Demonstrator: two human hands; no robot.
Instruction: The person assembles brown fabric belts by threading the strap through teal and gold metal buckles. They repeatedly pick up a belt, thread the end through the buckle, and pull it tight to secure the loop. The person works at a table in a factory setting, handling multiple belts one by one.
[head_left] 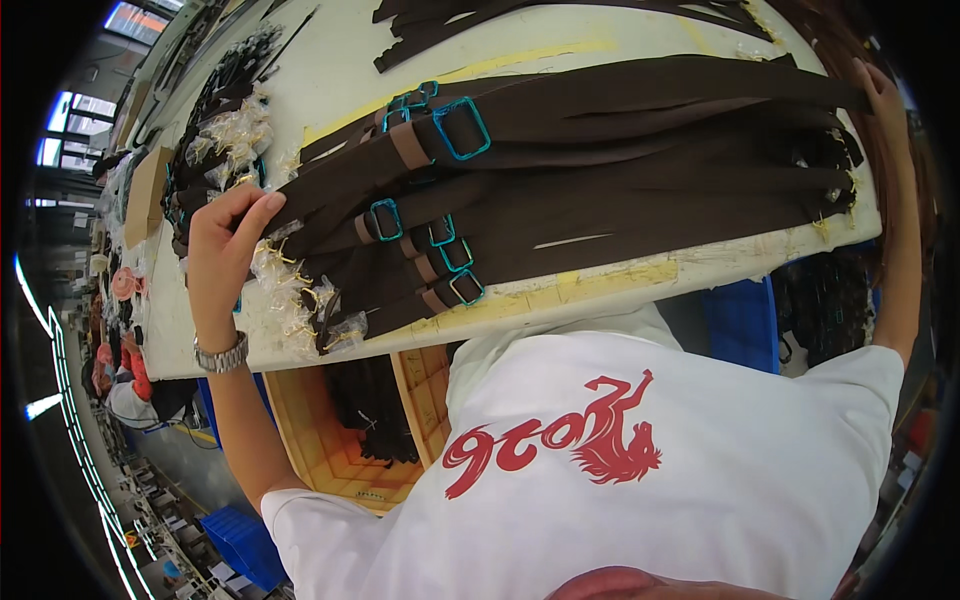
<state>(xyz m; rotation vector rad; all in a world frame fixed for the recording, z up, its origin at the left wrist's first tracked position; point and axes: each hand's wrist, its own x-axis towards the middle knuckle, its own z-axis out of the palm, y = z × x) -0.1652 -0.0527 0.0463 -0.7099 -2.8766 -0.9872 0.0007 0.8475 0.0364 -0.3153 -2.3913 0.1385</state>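
Note:
A dark brown strap (pixel 640 95) is stretched lengthwise above the table between my two hands. My left hand (pixel 228 232) pinches its left end between thumb and fingers. My right hand (pixel 886 105) is closed round its far right end, with the fingers partly hidden. On this strap, near my left hand, sit a teal metal buckle (pixel 463 128) and a lighter brown loop (pixel 408 146). Below it lies a layer of similar brown straps (pixel 640 205) with several teal buckles, such as this small buckle (pixel 385 220). Clear plastic wrapping with yellow ties (pixel 295 290) bunches at their left ends.
The pale worktable (pixel 350 45) has yellow tape along its near edge. More brown straps (pixel 560 15) lie at the back. At the left is a heap of wrapped parts (pixel 235 130). Yellow crates (pixel 310 420) and a blue bin (pixel 740 325) stand under the near edge.

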